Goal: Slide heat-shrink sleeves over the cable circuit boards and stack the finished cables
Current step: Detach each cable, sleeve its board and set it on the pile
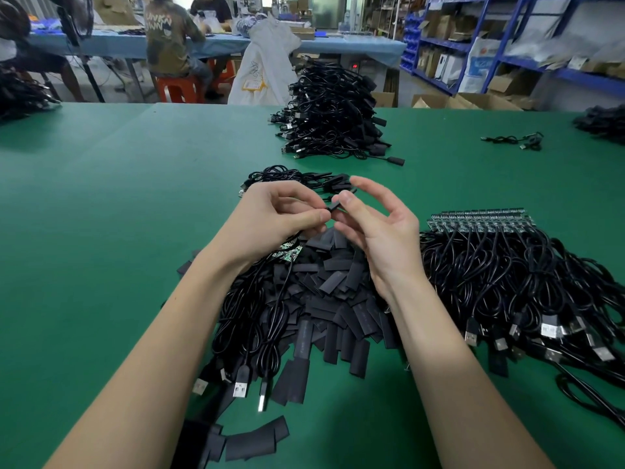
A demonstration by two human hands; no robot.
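Green matting covers the wide worktable in a storeroom lined with blue metal shelving. Above the heap of flat black heat-shrink sleeves, the left hand and right hand pinch one small black sleeve; the right hand's other fingers spread. Beyond the heap rises the tall stack of finished black cables.

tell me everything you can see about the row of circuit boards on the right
The row of circuit boards lies flat on the green table, right of the right hand. They are small green boards lined up side by side in a slightly curved strip, bare of sleeves. A thin black cable runs from each toward the person, ending in USB plugs. No hand touches them.
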